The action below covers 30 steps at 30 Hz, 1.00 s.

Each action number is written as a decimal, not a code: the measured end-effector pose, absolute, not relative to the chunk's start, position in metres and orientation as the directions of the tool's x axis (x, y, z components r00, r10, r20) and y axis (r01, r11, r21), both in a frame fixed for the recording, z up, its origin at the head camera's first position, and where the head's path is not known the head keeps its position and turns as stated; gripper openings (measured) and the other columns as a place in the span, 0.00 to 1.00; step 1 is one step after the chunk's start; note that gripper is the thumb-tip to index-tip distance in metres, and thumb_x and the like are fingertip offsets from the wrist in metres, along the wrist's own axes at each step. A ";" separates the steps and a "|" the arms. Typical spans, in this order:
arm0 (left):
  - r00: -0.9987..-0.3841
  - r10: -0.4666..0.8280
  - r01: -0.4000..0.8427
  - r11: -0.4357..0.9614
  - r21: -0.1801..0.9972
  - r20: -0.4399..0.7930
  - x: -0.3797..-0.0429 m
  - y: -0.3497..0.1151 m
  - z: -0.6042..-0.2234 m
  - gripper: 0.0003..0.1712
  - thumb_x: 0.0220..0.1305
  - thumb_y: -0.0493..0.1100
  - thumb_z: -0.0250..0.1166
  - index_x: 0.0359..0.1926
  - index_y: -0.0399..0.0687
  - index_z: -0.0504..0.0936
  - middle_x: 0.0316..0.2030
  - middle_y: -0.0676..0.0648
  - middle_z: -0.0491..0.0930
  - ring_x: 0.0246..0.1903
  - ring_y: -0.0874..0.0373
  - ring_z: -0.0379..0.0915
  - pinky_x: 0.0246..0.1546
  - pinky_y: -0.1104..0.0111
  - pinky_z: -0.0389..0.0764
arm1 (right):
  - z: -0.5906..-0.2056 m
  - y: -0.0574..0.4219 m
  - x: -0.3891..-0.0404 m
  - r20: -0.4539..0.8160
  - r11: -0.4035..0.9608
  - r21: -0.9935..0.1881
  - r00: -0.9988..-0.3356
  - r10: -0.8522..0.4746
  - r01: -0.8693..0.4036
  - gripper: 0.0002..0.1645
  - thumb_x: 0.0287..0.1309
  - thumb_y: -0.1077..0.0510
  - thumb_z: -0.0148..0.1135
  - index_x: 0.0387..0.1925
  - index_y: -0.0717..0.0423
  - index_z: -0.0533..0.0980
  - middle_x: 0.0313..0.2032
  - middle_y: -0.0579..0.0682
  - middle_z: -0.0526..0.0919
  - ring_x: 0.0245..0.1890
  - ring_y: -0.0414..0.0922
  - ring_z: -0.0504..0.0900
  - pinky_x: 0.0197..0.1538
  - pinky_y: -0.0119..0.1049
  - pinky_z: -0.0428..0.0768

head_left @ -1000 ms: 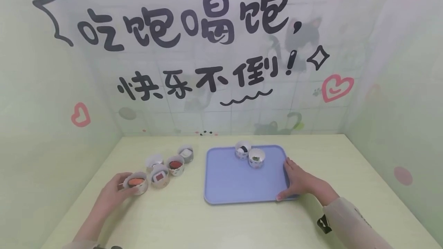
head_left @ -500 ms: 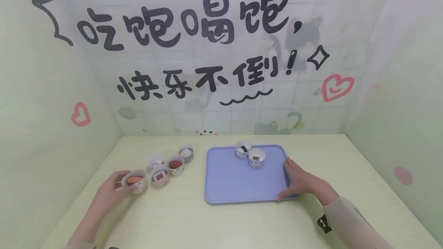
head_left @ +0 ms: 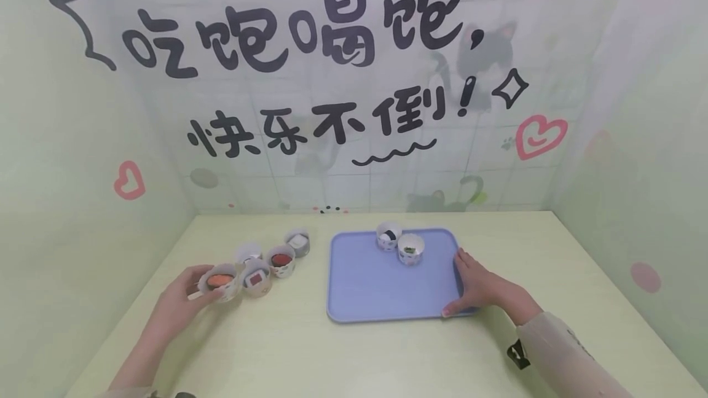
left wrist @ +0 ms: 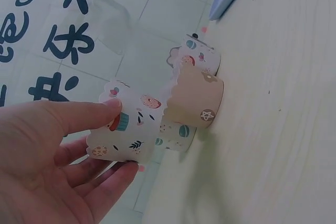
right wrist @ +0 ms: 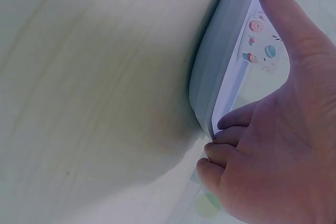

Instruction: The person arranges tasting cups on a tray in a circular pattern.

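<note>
My left hand (head_left: pixel 179 300) grips a small patterned paper cup (head_left: pixel 232 290) between thumb and fingers; an orange-topped food piece (head_left: pixel 219 280) sits inside. In the left wrist view the held cup (left wrist: pixel 128 129) is tilted beside a tan cup (left wrist: pixel 197 98). My right hand (head_left: pixel 483 284) holds the near right corner of a blue tray (head_left: pixel 365 300), its fingers along the side and its thumb at the front edge. On the tray's far part stand two cups, one with a rice ball (head_left: pixel 389 236), the other with a green-topped piece (head_left: pixel 410 250).
Several cups cluster at the left: one with a white-and-red piece (head_left: pixel 255 279), one with a dark red piece (head_left: pixel 281 260), one with a white piece (head_left: pixel 298 242). Behind them, another cup (head_left: pixel 249 254) is partly hidden. A printed wall (head_left: pixel 359 192) borders the table's back.
My left hand has shifted slightly, and the cup with the orange-topped piece has moved a little away from me and right, towards the other cups. The right hand and tray stay in place.
</note>
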<state>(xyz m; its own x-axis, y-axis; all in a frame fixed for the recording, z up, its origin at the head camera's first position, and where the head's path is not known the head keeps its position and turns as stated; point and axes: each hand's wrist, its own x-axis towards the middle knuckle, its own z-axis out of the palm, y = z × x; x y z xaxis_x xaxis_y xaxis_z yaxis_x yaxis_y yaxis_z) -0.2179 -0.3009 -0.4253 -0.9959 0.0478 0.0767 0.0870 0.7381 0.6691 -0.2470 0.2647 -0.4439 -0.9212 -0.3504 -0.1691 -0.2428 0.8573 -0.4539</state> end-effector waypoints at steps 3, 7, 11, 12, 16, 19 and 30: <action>-0.995 0.052 0.096 0.734 0.673 0.085 -0.217 -0.298 -0.422 0.38 0.68 0.52 0.65 0.69 0.35 0.63 0.65 0.27 0.69 0.62 0.26 0.68 0.51 0.35 0.75 | -0.444 0.265 -0.247 -0.171 0.860 -0.446 -0.920 -0.354 -0.248 0.82 0.36 0.36 0.81 0.70 0.85 0.43 0.72 0.83 0.40 0.73 0.76 0.44 0.74 0.67 0.52; -0.994 0.062 0.110 0.727 0.678 0.095 -0.216 -0.294 -0.417 0.38 0.68 0.53 0.65 0.69 0.36 0.63 0.66 0.28 0.69 0.62 0.27 0.67 0.52 0.35 0.75 | -0.442 0.264 -0.246 -0.154 0.858 -0.438 -0.918 -0.366 -0.268 0.81 0.36 0.38 0.81 0.69 0.85 0.44 0.71 0.84 0.41 0.73 0.76 0.44 0.74 0.67 0.52; -0.992 0.072 0.122 0.726 0.677 0.102 -0.214 -0.290 -0.415 0.38 0.68 0.53 0.65 0.69 0.36 0.63 0.66 0.28 0.69 0.62 0.27 0.68 0.52 0.33 0.74 | -0.441 0.264 -0.246 -0.141 0.854 -0.436 -0.915 -0.377 -0.284 0.79 0.37 0.39 0.82 0.69 0.86 0.44 0.71 0.84 0.41 0.72 0.77 0.44 0.74 0.68 0.52; -0.992 0.073 0.127 0.725 0.677 0.107 -0.214 -0.289 -0.414 0.38 0.68 0.52 0.65 0.69 0.36 0.64 0.66 0.28 0.69 0.62 0.27 0.68 0.52 0.34 0.75 | -0.441 0.264 -0.246 -0.142 0.854 -0.436 -0.915 -0.378 -0.285 0.79 0.37 0.40 0.82 0.69 0.86 0.44 0.71 0.84 0.41 0.72 0.77 0.44 0.74 0.68 0.52; -0.988 0.077 0.150 0.713 0.685 0.136 -0.213 -0.283 -0.414 0.36 0.67 0.50 0.66 0.67 0.37 0.66 0.63 0.28 0.72 0.60 0.28 0.71 0.51 0.37 0.78 | -0.442 0.265 -0.246 -0.147 0.854 -0.436 -0.914 -0.377 -0.283 0.79 0.37 0.40 0.82 0.69 0.86 0.44 0.70 0.84 0.42 0.72 0.77 0.44 0.74 0.68 0.52; -0.984 0.080 0.171 0.699 0.694 0.162 -0.215 -0.279 -0.413 0.34 0.66 0.49 0.67 0.66 0.38 0.68 0.62 0.29 0.74 0.59 0.28 0.73 0.51 0.40 0.80 | -0.442 0.265 -0.246 -0.153 0.856 -0.438 -0.915 -0.374 -0.276 0.80 0.36 0.40 0.82 0.69 0.86 0.44 0.71 0.84 0.42 0.72 0.77 0.44 0.74 0.68 0.52; -0.979 0.108 0.199 0.687 0.699 0.173 -0.221 -0.263 -0.419 0.32 0.65 0.48 0.68 0.64 0.41 0.70 0.61 0.33 0.77 0.57 0.34 0.76 0.48 0.56 0.81 | -0.444 0.264 -0.247 -0.175 0.860 -0.450 -0.921 -0.349 -0.240 0.81 0.36 0.37 0.82 0.70 0.85 0.44 0.72 0.82 0.41 0.73 0.76 0.44 0.74 0.67 0.52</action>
<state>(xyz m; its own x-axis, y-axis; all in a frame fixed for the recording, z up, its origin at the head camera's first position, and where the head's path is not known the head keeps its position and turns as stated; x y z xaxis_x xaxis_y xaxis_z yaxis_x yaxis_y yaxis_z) -0.2210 -0.2630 -0.4186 -0.9789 0.1081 0.1732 0.1995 0.6869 0.6988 -0.2470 0.2641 -0.4440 -0.9206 -0.3490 -0.1752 -0.2404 0.8601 -0.4500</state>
